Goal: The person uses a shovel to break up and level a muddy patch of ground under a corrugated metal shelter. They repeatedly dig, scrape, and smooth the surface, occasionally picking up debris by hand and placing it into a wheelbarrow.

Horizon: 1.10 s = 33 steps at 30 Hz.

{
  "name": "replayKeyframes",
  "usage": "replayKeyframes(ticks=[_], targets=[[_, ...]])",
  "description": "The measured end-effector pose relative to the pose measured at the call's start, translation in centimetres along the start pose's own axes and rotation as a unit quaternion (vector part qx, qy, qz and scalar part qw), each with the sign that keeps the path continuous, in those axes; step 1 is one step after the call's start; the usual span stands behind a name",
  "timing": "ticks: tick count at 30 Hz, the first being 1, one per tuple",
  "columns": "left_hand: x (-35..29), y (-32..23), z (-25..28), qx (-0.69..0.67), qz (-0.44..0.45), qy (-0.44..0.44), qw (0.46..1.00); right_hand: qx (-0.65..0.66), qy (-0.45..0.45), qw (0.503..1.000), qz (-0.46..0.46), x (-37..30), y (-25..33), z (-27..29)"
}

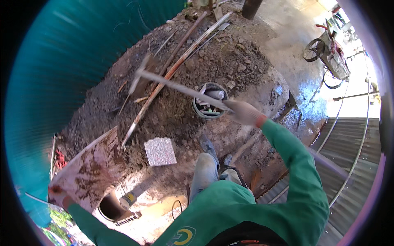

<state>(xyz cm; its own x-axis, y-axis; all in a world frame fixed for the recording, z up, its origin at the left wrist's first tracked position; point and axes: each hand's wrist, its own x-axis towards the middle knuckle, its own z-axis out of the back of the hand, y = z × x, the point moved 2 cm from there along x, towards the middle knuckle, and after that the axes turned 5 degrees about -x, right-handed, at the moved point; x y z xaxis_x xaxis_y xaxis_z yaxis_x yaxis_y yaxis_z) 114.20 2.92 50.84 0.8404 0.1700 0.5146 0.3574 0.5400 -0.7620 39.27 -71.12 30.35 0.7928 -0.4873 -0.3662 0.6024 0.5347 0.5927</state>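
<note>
My right hand (246,113), in a pale glove with a red cuff, is closed round the handle of a pickaxe (180,87). The tool reaches out to the left, over the soil, and its head is smeared by motion. My left hand (59,196) is stretched far to the lower left, beside a mud-stained sheet (86,168) and a thin pale rod (37,199). Its fingers are too blurred to make out. Under the handle stands a bucket (197,108) holding a whitish bottle-like thing and smaller items. A square speckled slab (160,151) lies in front of my legs.
A heap of dark soil (221,53) with long poles (176,65) across it borders a teal corrugated wall (53,82). A wheeled cart (330,55) stands far right, above corrugated sheets (357,151). Near lower left are a round opening (111,207) and a yellow-grey object (128,199).
</note>
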Motion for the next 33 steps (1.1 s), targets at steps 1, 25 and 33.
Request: replayKeyframes(ticks=[1, 25, 33], targets=[[0.9, -1.2, 1.0, -0.058, -0.064, 0.027, 0.996, -0.01, -0.011, 0.999, 0.042, 4.0, 1.1, 0.1], [-21.3, -26.7, -28.4, -0.349, 0.023, 0.096, 0.932, 0.154, -0.201, 0.73, -0.634, -39.9, -27.6, -16.2], [-29.7, -46.5, -48.0, -0.461, 0.151, 0.301, 0.821, 0.412, -0.27, 0.517, -0.701, -52.8, -29.6, -16.2]])
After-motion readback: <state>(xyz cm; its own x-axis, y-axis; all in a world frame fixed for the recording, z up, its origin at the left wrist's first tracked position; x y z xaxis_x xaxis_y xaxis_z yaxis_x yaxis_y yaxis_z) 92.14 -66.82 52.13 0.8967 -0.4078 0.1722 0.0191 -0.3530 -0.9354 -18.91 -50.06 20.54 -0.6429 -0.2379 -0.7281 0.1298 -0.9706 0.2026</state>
